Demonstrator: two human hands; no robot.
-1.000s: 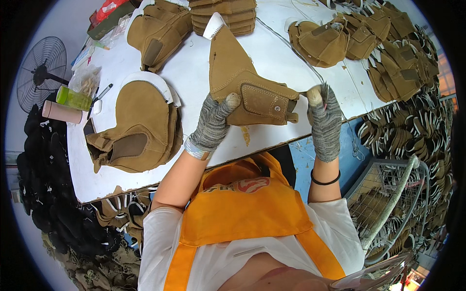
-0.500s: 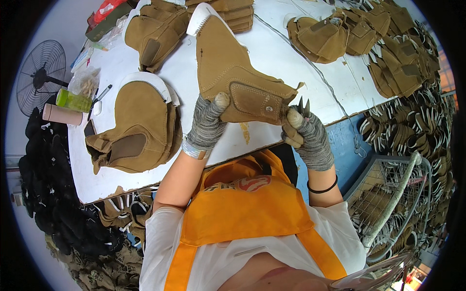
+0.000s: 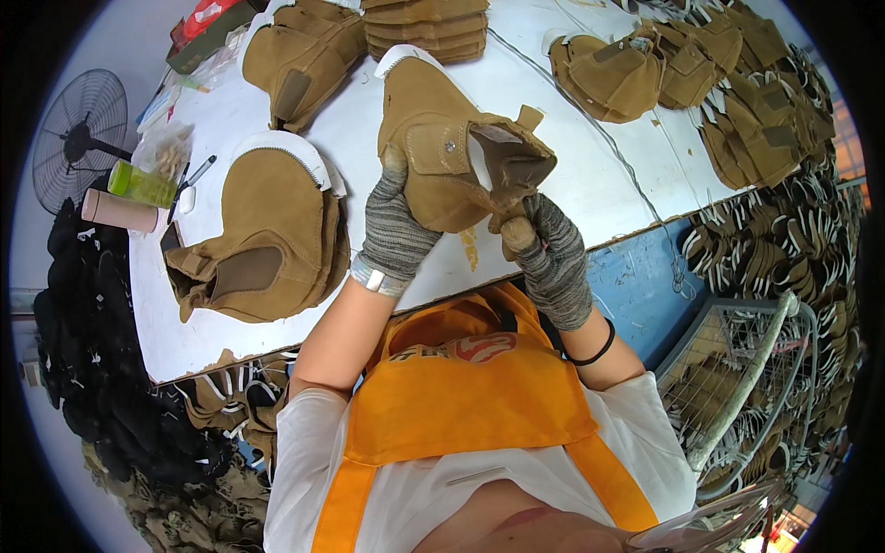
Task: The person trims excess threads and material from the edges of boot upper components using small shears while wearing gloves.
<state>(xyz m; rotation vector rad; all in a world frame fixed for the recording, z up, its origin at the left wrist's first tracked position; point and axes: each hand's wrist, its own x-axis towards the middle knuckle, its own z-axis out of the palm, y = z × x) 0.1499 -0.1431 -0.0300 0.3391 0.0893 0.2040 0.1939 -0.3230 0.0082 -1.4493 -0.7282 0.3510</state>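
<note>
By the worktop's near edge, I've the left hand and right hand gripping a stitched, not-yet-released boot upper.

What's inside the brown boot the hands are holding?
The boot shows dark brown lining and a whitish strip inside its opening. Deeper in, toward the toe, its own sides cover everything.

Left hand partly behind brown upper
</note>
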